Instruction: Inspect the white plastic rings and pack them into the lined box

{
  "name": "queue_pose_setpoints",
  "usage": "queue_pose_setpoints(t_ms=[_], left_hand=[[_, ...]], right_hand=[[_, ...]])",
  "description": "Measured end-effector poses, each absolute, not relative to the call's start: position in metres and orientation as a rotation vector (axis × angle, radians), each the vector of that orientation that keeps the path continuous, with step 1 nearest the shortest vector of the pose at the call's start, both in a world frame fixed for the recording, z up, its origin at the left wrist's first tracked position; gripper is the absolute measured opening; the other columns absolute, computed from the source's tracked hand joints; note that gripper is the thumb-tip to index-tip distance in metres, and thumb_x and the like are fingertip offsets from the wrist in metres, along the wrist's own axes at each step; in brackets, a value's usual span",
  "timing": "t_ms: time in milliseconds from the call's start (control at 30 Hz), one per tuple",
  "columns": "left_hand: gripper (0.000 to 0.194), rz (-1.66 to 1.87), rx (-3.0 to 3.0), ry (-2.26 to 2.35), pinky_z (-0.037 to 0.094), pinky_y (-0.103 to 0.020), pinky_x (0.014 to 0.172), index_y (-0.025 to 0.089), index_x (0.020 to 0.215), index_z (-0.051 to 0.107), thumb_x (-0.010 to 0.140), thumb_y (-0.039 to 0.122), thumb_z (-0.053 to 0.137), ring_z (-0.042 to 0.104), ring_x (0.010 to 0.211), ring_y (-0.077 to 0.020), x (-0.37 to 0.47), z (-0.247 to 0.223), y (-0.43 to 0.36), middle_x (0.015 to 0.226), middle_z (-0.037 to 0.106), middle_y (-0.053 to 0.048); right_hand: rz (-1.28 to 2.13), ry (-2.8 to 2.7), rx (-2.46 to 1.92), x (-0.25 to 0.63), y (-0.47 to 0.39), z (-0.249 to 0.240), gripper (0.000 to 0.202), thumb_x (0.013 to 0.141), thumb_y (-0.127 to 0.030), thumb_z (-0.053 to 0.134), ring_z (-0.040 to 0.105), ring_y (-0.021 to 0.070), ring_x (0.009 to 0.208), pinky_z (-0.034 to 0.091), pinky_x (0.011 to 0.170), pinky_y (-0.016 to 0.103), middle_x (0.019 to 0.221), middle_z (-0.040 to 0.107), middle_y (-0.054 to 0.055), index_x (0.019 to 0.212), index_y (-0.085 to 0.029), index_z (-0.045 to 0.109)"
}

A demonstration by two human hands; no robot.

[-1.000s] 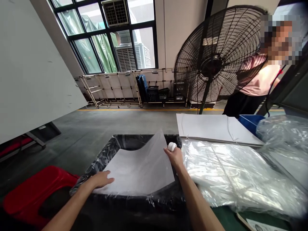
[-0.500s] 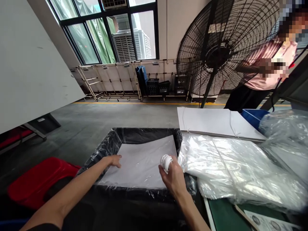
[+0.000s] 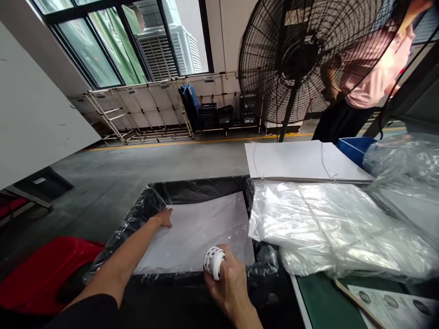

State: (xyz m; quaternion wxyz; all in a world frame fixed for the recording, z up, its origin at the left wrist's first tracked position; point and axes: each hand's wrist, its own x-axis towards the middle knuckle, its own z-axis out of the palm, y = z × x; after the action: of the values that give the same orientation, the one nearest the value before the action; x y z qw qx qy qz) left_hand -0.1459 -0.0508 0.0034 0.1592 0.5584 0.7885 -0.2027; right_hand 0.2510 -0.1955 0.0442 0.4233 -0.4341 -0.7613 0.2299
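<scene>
In the head view, my right hand is closed around a white round plastic part with a slotted rim. It is held above the near edge of a black bin lined with clear plastic film. A large white sheet lies inside the bin, tilted a little. My left hand rests at the sheet's left far edge with its fingers stretched out. It holds nothing that I can see.
Right of the bin, clear plastic bags lie on a green-topped table. Behind them are a tied stack of white sheets and a blue bin. A red stool stands left. A large fan and a person are beyond.
My right hand has moved nearer and to the left with the white plastic part, which now shows its slotted rim. My left hand has stayed at the sheet's edge. The view has shifted.
</scene>
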Motion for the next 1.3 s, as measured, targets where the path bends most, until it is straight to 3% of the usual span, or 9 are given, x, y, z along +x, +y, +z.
queue_pose_setpoints(t_ms=[200,633,933,1033,1133,1300], left_hand=[[0.054,-0.661,1.484,2.28,0.045,-0.061,0.114,0.021,0.145,0.054,0.097,0.036,0.07,0.051,0.14,-0.0356,-0.153,-0.015,-0.036,0.157,0.049,-0.013],[0.057,-0.725,1.392,2.303,0.047,-0.061,0.113,0.021,0.148,0.051,0.096,0.034,0.07,0.051,0.14,-0.0362,-0.156,-0.026,-0.014,0.159,0.045,-0.014],[0.051,-0.75,1.689,2.057,0.05,-0.058,0.11,0.02,0.143,0.055,0.097,0.032,0.07,0.055,0.135,-0.0338,-0.123,0.005,-0.036,0.154,0.051,-0.013],[0.041,-0.788,1.621,1.939,0.054,-0.055,0.105,0.018,0.134,0.061,0.097,0.032,0.069,0.061,0.127,-0.0308,-0.123,0.014,-0.057,0.144,0.059,-0.012],[0.03,-0.867,1.38,1.871,0.062,-0.045,0.09,0.015,0.121,0.067,0.098,0.034,0.069,0.07,0.106,-0.0243,-0.122,0.011,-0.095,0.122,0.07,-0.009],[0.025,-0.895,1.179,1.826,0.063,-0.036,0.079,0.014,0.112,0.07,0.096,0.034,0.071,0.072,0.092,-0.0212,-0.11,0.003,-0.159,0.108,0.073,-0.005]], right_hand=[[0.578,-1.877,-1.034,0.25,-0.195,0.042,0.016,0.075,-0.019,0.067,0.068,0.0241,0.062,0.053,0.053,0.033,0.099,0.072,0.01,0.091,-0.023,0.067],[0.596,-1.842,-1.008,0.25,-0.194,0.049,0.024,0.068,-0.018,0.067,0.067,0.0256,0.062,0.052,0.053,0.035,0.095,0.072,0.009,0.091,-0.022,0.065],[0.637,-1.891,-0.966,0.26,-0.188,0.056,0.032,0.062,-0.016,0.073,0.069,0.0257,0.065,0.055,0.056,0.035,0.099,0.072,0.008,0.093,-0.021,0.068],[0.71,-1.913,-0.939,0.267,-0.188,0.056,0.03,0.063,-0.016,0.073,0.069,0.0248,0.067,0.056,0.06,0.034,0.099,0.072,0.008,0.093,-0.02,0.069],[0.758,-1.919,-0.922,0.272,-0.189,0.055,0.024,0.069,-0.019,0.071,0.068,0.0245,0.069,0.055,0.062,0.034,0.102,0.072,0.009,0.093,-0.02,0.071],[0.778,-1.892,-0.912,0.274,-0.19,0.053,0.016,0.076,-0.021,0.068,0.068,0.0238,0.069,0.054,0.062,0.034,0.104,0.072,0.01,0.091,-0.019,0.072]])
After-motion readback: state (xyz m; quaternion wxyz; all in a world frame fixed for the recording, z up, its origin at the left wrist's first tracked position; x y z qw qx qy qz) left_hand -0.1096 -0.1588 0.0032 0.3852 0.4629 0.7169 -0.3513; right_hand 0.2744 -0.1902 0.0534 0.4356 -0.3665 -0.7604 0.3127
